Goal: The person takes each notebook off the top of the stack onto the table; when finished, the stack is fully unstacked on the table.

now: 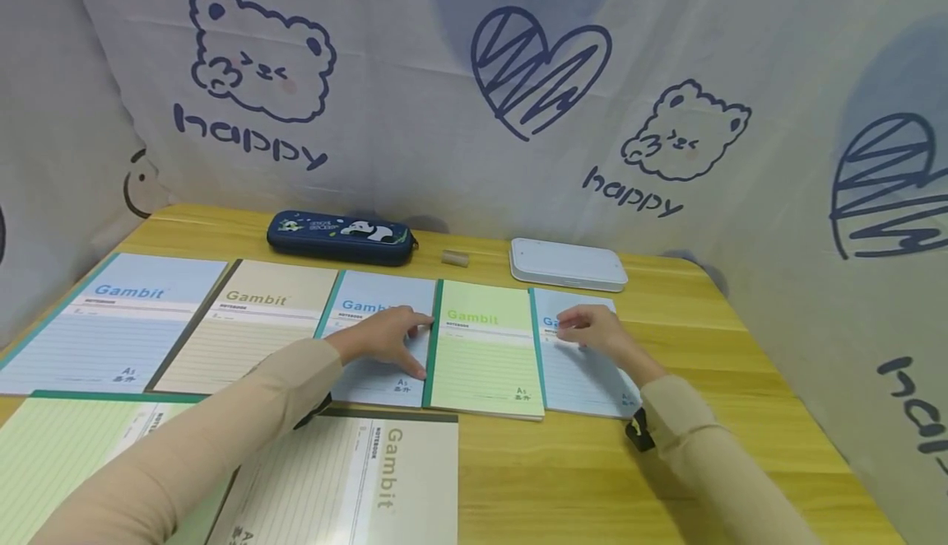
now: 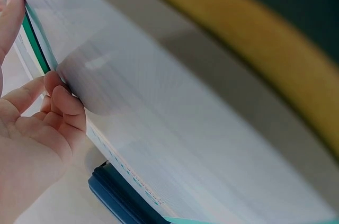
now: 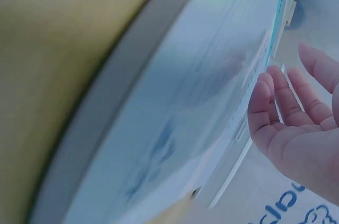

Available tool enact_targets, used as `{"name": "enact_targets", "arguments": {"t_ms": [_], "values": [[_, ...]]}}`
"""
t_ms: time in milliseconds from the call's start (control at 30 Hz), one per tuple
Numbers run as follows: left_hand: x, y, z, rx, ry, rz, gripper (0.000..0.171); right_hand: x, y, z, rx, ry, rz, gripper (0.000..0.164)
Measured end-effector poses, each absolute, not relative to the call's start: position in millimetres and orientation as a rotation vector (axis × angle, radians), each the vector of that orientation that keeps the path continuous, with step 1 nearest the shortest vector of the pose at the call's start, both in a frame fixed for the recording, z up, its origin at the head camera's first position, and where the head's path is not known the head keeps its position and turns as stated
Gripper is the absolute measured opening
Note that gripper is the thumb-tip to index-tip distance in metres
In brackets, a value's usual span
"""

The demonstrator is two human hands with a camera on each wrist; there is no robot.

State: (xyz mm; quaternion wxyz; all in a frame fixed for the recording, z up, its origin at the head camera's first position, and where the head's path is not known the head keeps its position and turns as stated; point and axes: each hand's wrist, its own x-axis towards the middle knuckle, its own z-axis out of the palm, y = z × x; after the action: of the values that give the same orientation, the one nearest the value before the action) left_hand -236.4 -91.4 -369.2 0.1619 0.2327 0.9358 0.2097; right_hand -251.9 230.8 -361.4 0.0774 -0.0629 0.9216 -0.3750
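Observation:
In the head view, a row of notebooks lies across the table. My left hand (image 1: 387, 337) is over the middle blue notebook (image 1: 370, 384). Its thumb and index fingertip touch the dark green spine of the light green notebook (image 1: 485, 372), and in the left wrist view the other fingers (image 2: 66, 99) are bent near that edge. Above the rightmost blue notebook (image 1: 581, 376) is my right hand (image 1: 596, 333), which holds nothing. Its fingers (image 3: 288, 99) are loosely curled in the right wrist view, apart from the cover as far as I can tell.
Behind the row are a dark blue panda pencil case (image 1: 341, 238), a small brownish block (image 1: 455, 258) and a white flat case (image 1: 568, 264). Farther left lie a blue notebook (image 1: 81, 347) and a beige one (image 1: 215, 356). Another green (image 1: 67, 446) and beige notebook (image 1: 422, 479) lie in front.

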Motion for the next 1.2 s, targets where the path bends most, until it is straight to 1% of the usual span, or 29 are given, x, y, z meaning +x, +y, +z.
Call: {"name": "enact_targets", "arguments": {"t_ms": [167,367,500,700,800,933,1200], "values": [[-237,-92,-369,0.658,2.668,0.599,0.087,-260,214,-363,-0.204,2.765,-1.109,0.03],[-237,-92,-370,0.651,2.666,0.6,0.087,-272,201,-363,-0.187,2.743,-1.101,0.038],[-238,-93,-371,0.647,2.667,0.6,0.087,-283,195,-363,-0.226,2.776,-1.03,0.044],[-240,-93,-373,0.654,2.669,0.604,0.087,-297,192,-365,-0.299,2.776,-0.952,0.051],[-240,-93,-373,0.663,2.669,0.604,0.088,-303,192,-366,-0.282,2.768,-0.919,0.054],[-240,-93,-374,0.665,2.669,0.603,0.088,-309,192,-367,-0.279,2.764,-0.883,0.055],[-239,-92,-372,0.642,2.666,0.606,0.087,-316,193,-366,-0.368,2.719,-0.879,0.058]]}}
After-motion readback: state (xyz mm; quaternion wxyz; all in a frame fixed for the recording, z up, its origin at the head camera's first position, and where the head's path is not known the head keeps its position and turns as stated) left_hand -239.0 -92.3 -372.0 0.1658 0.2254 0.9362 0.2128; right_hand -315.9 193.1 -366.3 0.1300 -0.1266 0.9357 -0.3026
